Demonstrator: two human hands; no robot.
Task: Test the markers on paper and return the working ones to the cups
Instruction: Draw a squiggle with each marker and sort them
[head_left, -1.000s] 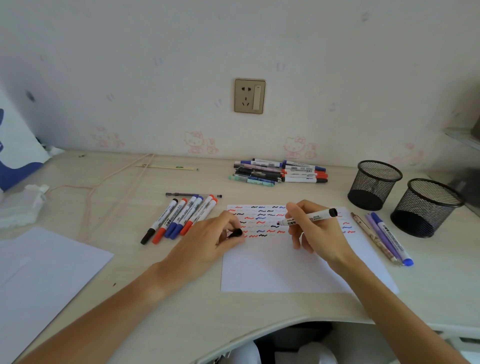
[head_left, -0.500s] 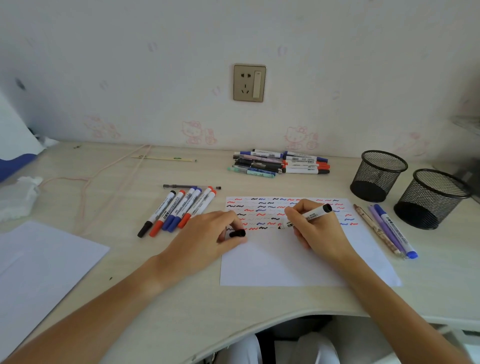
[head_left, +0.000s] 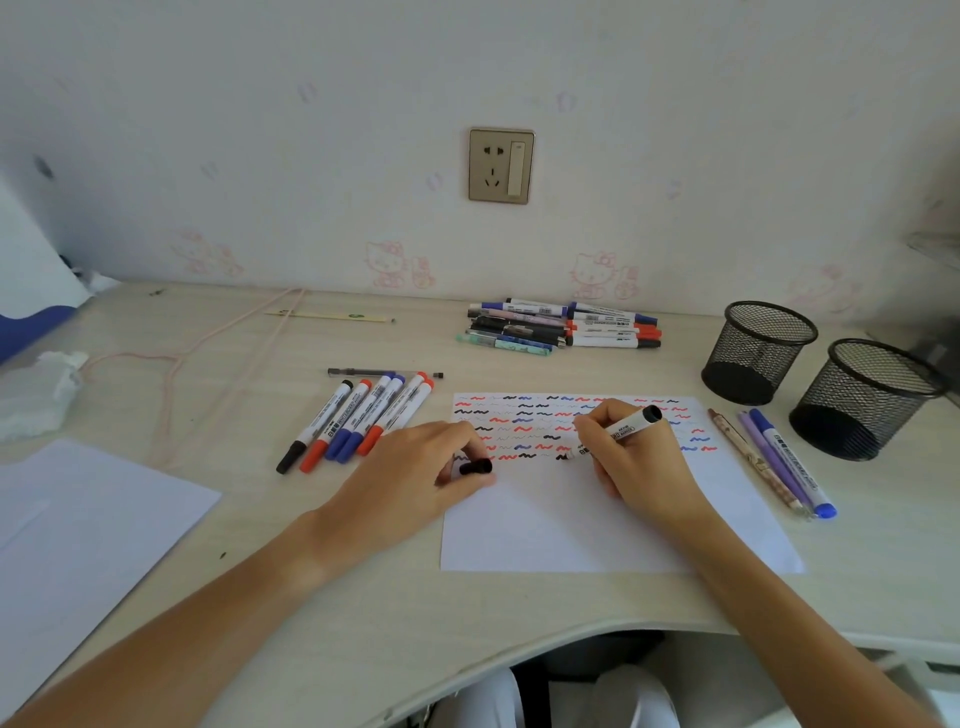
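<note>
Test stroke in progress with a black marker; both cups stood unfilled as far as could be seen.

The desk (head_left: 363, 597) carried the test paper (head_left: 597, 525), rows of red, blue and black squiggles across its top; two mesh cups (head_left: 758, 353) stood well apart to its right. The right hand (head_left: 631, 457) gripped the black marker (head_left: 618, 428) in a writing hold, tip on the paper at a fresh black mark. The left hand (head_left: 415, 467) pinched the cap (head_left: 475, 467) at the sheet's left edge. Judged next: recap, then carry the marker to a cup if the ink proved sound.
</note>
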